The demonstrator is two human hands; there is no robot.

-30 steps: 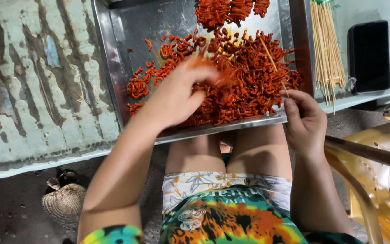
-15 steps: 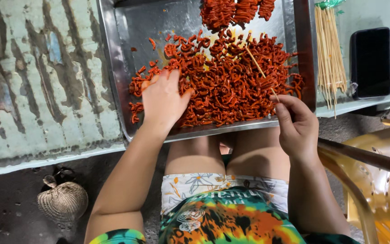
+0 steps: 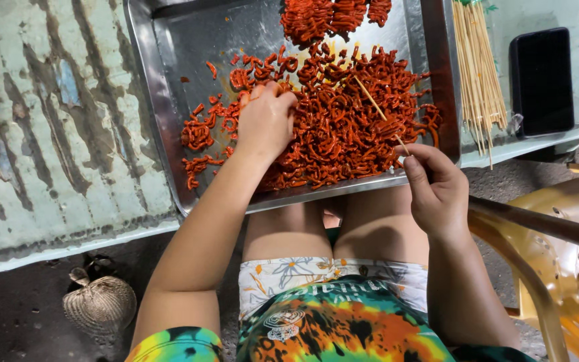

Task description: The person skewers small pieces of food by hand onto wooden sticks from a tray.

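The left hand (image 3: 266,121) has its fingers (image 3: 283,100) curled down into the heap of red-orange curled pieces (image 3: 343,127); the tips are buried, so what they pinch cannot be told. The right hand (image 3: 437,184) pinches the lower end of a thin wooden skewer (image 3: 378,112), which slants up over the heap. The heap lies in a metal tray (image 3: 162,100), its top edge cut off. The tray sits on a worn, streaked bench (image 3: 55,134), with a bundle of skewers (image 3: 478,80) and a dark phone (image 3: 541,80) to the right. A yellow plastic chair (image 3: 571,268) stands at the right on dark ground.
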